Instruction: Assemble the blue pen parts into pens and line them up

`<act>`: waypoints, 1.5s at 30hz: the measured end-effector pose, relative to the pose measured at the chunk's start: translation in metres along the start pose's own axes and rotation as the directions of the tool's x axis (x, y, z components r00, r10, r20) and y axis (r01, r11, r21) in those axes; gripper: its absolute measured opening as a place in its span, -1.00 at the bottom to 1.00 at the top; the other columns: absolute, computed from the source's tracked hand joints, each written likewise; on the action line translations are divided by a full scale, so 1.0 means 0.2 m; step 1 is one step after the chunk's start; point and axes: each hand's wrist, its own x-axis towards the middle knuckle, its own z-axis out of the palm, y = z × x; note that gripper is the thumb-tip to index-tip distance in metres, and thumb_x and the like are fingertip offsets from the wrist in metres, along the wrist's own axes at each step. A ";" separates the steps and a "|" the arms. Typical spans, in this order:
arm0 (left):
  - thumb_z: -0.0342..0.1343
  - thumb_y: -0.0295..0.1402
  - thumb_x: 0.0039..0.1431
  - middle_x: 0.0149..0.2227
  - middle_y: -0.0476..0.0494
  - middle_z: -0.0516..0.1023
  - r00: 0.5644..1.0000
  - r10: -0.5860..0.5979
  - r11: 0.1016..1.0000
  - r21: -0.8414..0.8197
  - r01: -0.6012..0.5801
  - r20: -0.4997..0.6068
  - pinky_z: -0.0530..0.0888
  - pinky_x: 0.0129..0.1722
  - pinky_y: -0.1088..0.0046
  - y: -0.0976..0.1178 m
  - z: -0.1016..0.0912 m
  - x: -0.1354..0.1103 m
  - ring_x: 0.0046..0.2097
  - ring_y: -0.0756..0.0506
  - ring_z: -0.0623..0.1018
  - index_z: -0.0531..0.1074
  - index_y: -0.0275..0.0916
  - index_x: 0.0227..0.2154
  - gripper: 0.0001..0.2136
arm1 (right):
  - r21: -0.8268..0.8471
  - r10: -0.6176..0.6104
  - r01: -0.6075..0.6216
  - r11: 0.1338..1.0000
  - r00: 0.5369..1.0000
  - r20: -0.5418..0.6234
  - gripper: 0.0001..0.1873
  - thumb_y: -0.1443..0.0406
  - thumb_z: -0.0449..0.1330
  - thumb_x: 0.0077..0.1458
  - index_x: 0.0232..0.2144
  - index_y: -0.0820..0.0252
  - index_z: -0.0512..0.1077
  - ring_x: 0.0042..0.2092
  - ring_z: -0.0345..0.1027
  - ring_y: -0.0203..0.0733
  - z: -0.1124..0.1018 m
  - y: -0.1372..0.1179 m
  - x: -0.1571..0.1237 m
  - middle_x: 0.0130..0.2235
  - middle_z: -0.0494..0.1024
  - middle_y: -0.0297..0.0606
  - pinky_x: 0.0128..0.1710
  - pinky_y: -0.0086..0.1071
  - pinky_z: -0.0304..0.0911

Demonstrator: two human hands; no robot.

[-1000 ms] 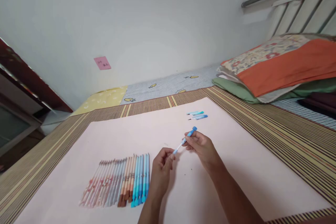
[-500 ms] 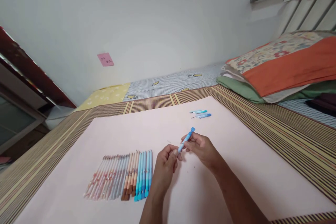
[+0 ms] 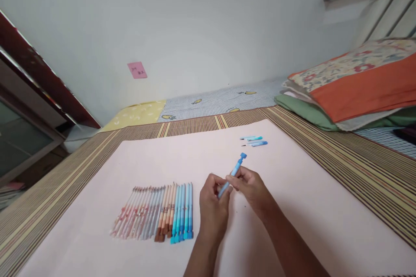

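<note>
A light-blue pen (image 3: 237,168) with a darker blue block-shaped end is held at a slant between my two hands, above the pale pink sheet (image 3: 182,156). My left hand (image 3: 212,203) is closed around its lower end, and the tip there is partly hidden by the fingers. Higher up the barrel, my right hand (image 3: 255,188) pinches it between thumb and fingers, the blue block end sticking out beyond. To the left of my hands lies a neat row of pens (image 3: 167,212), running from pinkish and grey through peach-brown to blue.
Small blue and teal pen pieces (image 3: 259,143) with thin dark points lie near the sheet's far edge. The sheet rests on a striped mat (image 3: 188,127). Folded bedding (image 3: 367,88) is piled at the right, and a pink note (image 3: 137,70) is on the wall.
The pen's lower end has slid down into my left hand's fingers, and more of the barrel shows. My right hand's grip has moved lower on it. The whole view has shifted slightly.
</note>
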 end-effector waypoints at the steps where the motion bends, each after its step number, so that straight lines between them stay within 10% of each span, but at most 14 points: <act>1: 0.21 -0.29 0.17 -0.50 0.06 0.31 0.997 0.070 0.993 0.098 -0.066 -0.039 0.25 -0.42 0.48 0.01 0.01 -0.01 -0.44 0.00 0.30 0.36 -0.19 -0.41 -0.85 | 0.021 0.010 -0.009 1.000 0.999 -0.031 -0.64 0.08 0.43 -0.10 -0.56 0.16 0.40 -0.45 0.23 -0.25 0.02 0.01 0.00 -0.55 0.40 -0.39 -0.39 -0.36 0.14; 4: 0.22 -0.27 0.17 -0.44 0.04 0.36 0.989 0.138 0.971 0.206 -0.123 -0.061 0.26 -0.40 0.46 0.02 0.03 -0.02 -0.41 -0.01 0.33 0.33 -0.17 -0.41 -0.82 | 0.124 0.060 -0.051 0.991 0.996 -0.063 -0.56 0.03 0.42 -0.08 -0.60 0.13 0.30 -0.50 0.14 -0.29 0.05 0.06 0.01 -0.60 0.31 -0.45 -0.43 -0.37 0.09; 8: 0.28 -0.09 0.08 -0.41 0.01 0.47 0.992 -0.109 0.992 -0.056 0.112 0.059 0.30 -0.46 0.48 0.02 0.02 -0.01 -0.47 0.00 0.42 0.36 -0.19 -0.28 -0.68 | 0.154 0.075 -0.066 0.986 0.996 -0.054 -0.54 0.00 0.39 -0.04 -0.59 0.13 0.28 -0.53 0.12 -0.30 0.02 0.07 0.02 -0.60 0.31 -0.44 -0.47 -0.38 0.05; 13: 0.01 0.16 0.18 -0.58 -0.11 0.49 0.852 -0.331 0.849 -0.265 0.456 0.406 0.14 -0.60 0.51 0.00 -0.02 0.02 -0.65 0.03 0.36 0.46 -0.34 -0.35 -0.45 | 0.027 -0.022 0.026 0.999 0.990 -0.140 -0.56 0.01 0.40 -0.04 -0.61 0.13 0.32 -0.52 0.06 -0.30 -0.05 0.01 0.03 -0.63 0.28 -0.44 -0.47 -0.37 0.00; 16: 0.20 0.04 0.09 -0.62 -0.02 0.43 0.893 -0.293 0.878 -0.274 0.392 0.341 0.13 -0.59 0.52 -0.01 -0.02 0.02 -0.66 0.07 0.28 0.44 -0.30 -0.43 -0.58 | 0.035 -0.044 0.050 0.998 0.990 -0.135 -0.57 0.04 0.41 -0.05 -0.63 0.13 0.33 -0.51 0.07 -0.30 -0.05 0.00 0.02 -0.62 0.28 -0.43 -0.46 -0.36 0.01; 22: 0.29 -0.32 0.04 -0.55 0.10 0.28 0.990 -0.017 0.996 0.085 0.029 -0.137 0.17 -0.49 0.52 -0.03 0.04 -0.01 -0.49 0.04 0.27 0.30 -0.20 -0.50 -0.77 | 0.144 0.004 0.024 0.989 0.981 -0.191 -0.58 0.07 0.41 -0.04 -0.62 0.14 0.32 -0.51 0.07 -0.32 0.00 0.04 0.03 -0.61 0.27 -0.44 -0.45 -0.37 0.03; 31: 0.18 0.10 0.11 -0.70 0.09 0.26 0.890 -0.333 0.814 -0.381 0.438 0.312 -0.07 -0.60 0.50 -0.02 0.02 0.01 -0.66 0.13 0.09 0.44 -0.36 -0.41 -0.50 | 0.154 0.004 0.030 0.988 0.976 -0.218 -0.57 0.07 0.44 -0.09 -0.62 0.16 0.32 -0.50 0.07 -0.33 -0.04 0.05 0.03 -0.61 0.28 -0.43 -0.46 -0.37 0.00; 45: 0.31 -0.10 0.10 -0.65 0.16 0.18 0.949 -0.223 0.777 -0.547 0.312 0.223 -0.08 -0.57 0.52 -0.03 0.01 0.02 -0.60 0.13 -0.01 0.34 -0.28 -0.45 -0.64 | 0.166 0.057 -0.060 0.984 0.998 0.026 -0.60 0.00 0.41 -0.05 -0.47 0.21 0.48 -0.44 0.19 -0.30 0.00 0.04 0.02 -0.52 0.40 -0.35 -0.41 -0.37 0.09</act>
